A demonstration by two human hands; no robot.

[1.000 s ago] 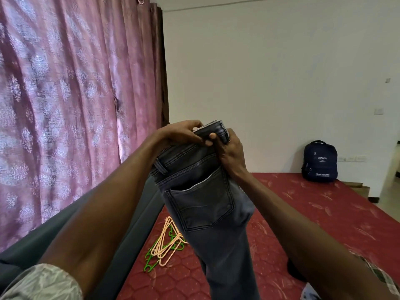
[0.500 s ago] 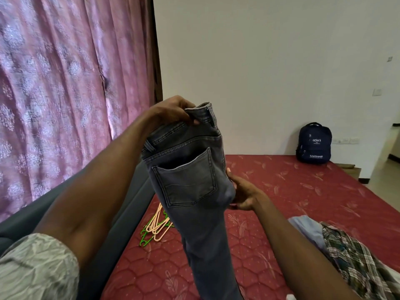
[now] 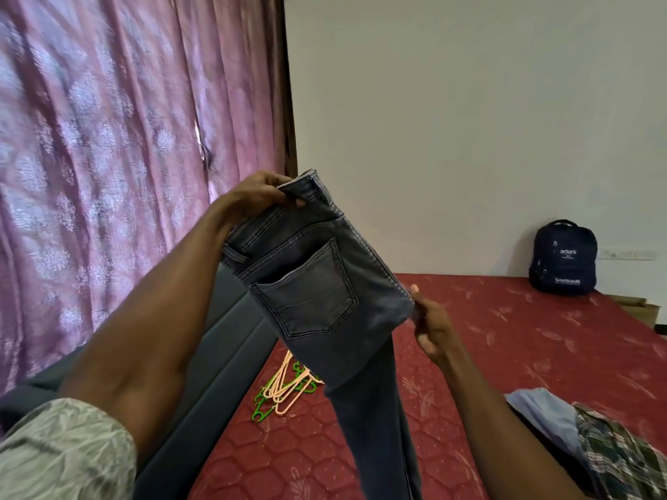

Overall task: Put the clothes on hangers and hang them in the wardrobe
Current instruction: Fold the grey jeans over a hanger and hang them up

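Gripping jeans [image 3: 317, 283] waistband: left hand [image 3: 258, 198] | right hand [image 3: 429, 323] pinching seat edge

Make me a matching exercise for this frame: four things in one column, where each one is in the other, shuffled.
Things:
1. jeans
2. hangers
3. backpack
4. plaid shirt

Places:
A. against the far wall, on the mattress
B. held up by the waistband in the left hand
C. heaped at the lower right
D. piled on the mattress behind the jeans

Pairs: 1-B, 2-D, 3-A, 4-C
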